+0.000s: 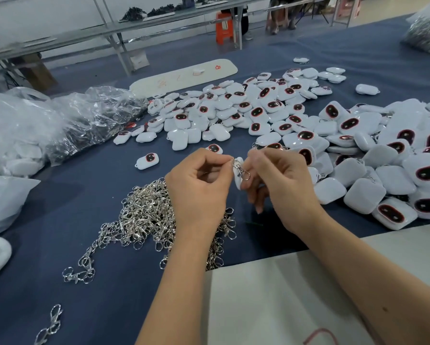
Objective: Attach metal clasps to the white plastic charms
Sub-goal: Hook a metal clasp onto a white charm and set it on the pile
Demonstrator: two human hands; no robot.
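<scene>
My left hand (196,188) pinches the top ring of a silver metal clasp (241,169) between thumb and forefinger. My right hand (278,178) holds a white plastic charm (239,180) on edge, its fingers curled round it, and the clasp hangs against the charm's top. A heap of loose silver clasps (146,215) lies under and to the left of my left wrist. A wide spread of white charms with dark oval faces (258,110) covers the blue table further back and to the right.
Clear plastic bags (59,125) lie at the left. One charm (147,160) sits alone left of my hands. White fabric (296,295) covers the near edge. A white board (184,75) lies far back. Stray clasps (49,324) lie near left.
</scene>
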